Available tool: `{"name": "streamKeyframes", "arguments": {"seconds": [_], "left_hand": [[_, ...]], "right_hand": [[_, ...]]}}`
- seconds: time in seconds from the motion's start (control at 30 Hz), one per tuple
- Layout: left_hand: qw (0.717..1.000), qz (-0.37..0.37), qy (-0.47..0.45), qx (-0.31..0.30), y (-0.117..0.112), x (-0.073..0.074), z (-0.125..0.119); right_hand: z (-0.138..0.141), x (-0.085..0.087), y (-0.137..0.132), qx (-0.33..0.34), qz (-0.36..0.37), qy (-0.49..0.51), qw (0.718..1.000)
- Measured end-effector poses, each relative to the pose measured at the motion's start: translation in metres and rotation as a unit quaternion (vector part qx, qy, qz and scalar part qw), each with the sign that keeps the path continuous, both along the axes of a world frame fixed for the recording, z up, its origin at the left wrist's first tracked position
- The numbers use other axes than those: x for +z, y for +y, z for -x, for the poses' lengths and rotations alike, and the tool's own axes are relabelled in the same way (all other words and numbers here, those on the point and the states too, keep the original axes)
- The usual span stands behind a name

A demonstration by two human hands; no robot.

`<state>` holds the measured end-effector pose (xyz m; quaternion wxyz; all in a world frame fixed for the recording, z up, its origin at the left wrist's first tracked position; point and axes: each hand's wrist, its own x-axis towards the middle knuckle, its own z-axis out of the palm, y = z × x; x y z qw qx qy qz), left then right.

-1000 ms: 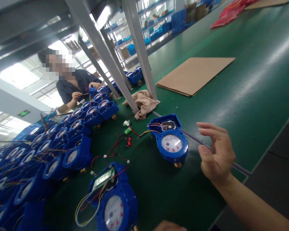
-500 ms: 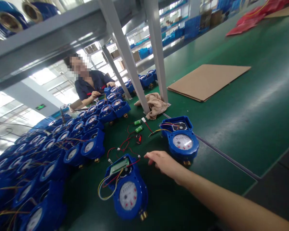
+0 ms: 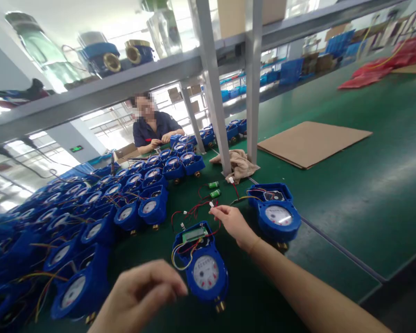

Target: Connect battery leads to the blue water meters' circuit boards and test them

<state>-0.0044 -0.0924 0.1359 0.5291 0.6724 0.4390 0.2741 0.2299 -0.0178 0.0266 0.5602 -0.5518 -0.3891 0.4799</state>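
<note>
My right hand (image 3: 233, 225) reaches over the green bench and pinches a small white wire connector (image 3: 211, 204) on red leads. Just below it lies an open blue water meter (image 3: 201, 262) with a green circuit board and coloured wires at its top. A second blue meter (image 3: 276, 214) sits to the right of my hand. My left hand (image 3: 138, 298) hovers low in the foreground, blurred, fingers curled together with nothing visible in them, close to the near meter's left side. Two green batteries (image 3: 214, 188) lie beyond the connector.
Several blue meters (image 3: 90, 208) crowd the bench's left side. A co-worker (image 3: 152, 127) sits at the far end handling a meter. Grey shelf posts (image 3: 215, 92) stand mid-bench beside a tan rag (image 3: 238, 164). A cardboard sheet (image 3: 312, 142) lies at right.
My right hand moved left from beside the right meter to the red leads and pinched the white connector. My left hand rose into view. The camera tilted up.
</note>
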Motion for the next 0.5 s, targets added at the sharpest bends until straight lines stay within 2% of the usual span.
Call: {"name": "streamKeyframes", "arguments": {"seconds": [0.03, 0.07, 0.1, 0.23, 0.33, 0.5], "left_hand": [[0.999, -0.008, -0.001, 0.032, 0.017, 0.004, -0.002], [0.995, -0.014, -0.006, 0.098, 0.035, 0.008, -0.007], [0.991, 0.003, -0.016, 0.132, 0.051, 0.011, -0.014], [0.986, 0.092, -0.008, 0.142, 0.1, 0.011, -0.051], [0.981, 0.14, -0.042, 0.129, 0.114, 0.003, -0.074], [0.965, 0.163, -0.157, 0.135, 0.114, -0.011, -0.092]], "right_hand": [[0.003, 0.006, 0.001, -0.001, -0.021, 0.001, 1.0], [0.006, 0.012, 0.002, 0.002, -0.041, 0.001, 0.999], [0.009, 0.018, 0.002, 0.006, -0.059, 0.001, 0.998], [0.024, 0.036, -0.001, 0.025, -0.113, -0.007, 0.993], [0.032, 0.041, -0.002, 0.048, -0.137, -0.02, 0.989], [0.04, 0.041, -0.003, 0.039, -0.158, -0.073, 0.984]]}}
